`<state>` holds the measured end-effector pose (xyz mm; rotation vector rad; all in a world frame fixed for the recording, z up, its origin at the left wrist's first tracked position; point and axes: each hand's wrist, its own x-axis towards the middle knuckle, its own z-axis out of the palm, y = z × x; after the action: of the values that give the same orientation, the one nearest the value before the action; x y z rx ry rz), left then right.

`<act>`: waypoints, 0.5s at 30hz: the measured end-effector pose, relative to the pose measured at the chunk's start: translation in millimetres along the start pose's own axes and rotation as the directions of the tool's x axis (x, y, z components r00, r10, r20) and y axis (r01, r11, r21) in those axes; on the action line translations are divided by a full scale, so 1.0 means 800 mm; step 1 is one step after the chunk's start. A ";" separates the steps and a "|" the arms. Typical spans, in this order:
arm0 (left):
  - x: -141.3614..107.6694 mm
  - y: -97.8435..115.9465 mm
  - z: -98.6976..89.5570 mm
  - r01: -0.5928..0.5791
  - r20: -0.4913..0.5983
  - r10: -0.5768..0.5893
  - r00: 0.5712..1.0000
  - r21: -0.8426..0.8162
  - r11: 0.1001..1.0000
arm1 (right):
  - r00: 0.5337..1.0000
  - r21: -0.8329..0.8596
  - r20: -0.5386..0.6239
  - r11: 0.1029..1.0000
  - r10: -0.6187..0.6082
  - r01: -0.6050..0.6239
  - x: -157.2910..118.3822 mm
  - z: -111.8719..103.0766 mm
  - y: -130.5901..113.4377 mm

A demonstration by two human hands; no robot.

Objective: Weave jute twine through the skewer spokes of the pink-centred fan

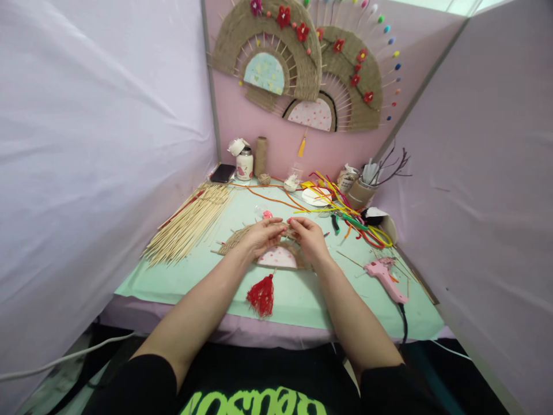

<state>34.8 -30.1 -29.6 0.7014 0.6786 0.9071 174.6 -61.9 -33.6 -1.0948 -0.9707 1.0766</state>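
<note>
Both my hands are over a half-round fan [235,240] of tan twine wound on thin sticks, lying on the table. My left hand [264,235] has its fingers stretched toward the right one, with nothing clearly held in them. At the fingertips of my right hand [307,235], which are pinched together, there is a small pink bit [289,220], too small to name surely. White dotted fabric [277,257] fills the fan's centre, and a red tassel [261,296] hangs toward the table's front edge. Just behind my left hand lies a pink lump [267,214] on clear plastic. My hands hide part of the fan.
A bundle of thin sticks [190,222] lies at left. To the right are a pink glue gun [384,276] with a black cord and coloured pipe cleaners [365,227]. A phone [223,173] and a bottle [244,165] stand behind. Two finished fans [298,57] hang on the back wall.
</note>
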 end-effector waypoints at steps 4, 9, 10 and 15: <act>-0.001 0.006 -0.003 0.012 0.018 -0.012 1.000 0.012 1.000 | 0.994 0.218 0.043 0.970 0.103 -0.110 0.003 -0.006 -0.005; -0.003 0.024 0.001 -0.019 0.032 0.017 0.999 0.054 0.998 | 0.992 0.234 0.079 0.965 0.098 -0.114 0.003 -0.009 -0.009; -0.002 0.031 0.004 -0.038 0.014 0.037 0.999 0.076 0.996 | 0.994 0.218 0.073 0.971 0.085 -0.099 0.004 -0.009 -0.009; 0.025 0.079 0.008 -0.236 -0.044 0.261 0.964 0.303 0.923 | 1.000 0.157 -0.007 0.988 0.001 0.000 0.009 -0.013 -0.006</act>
<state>19.6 13.3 18.9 1.0394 0.8227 1.0848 186.8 -57.0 -29.9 -0.9691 -0.8641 1.1291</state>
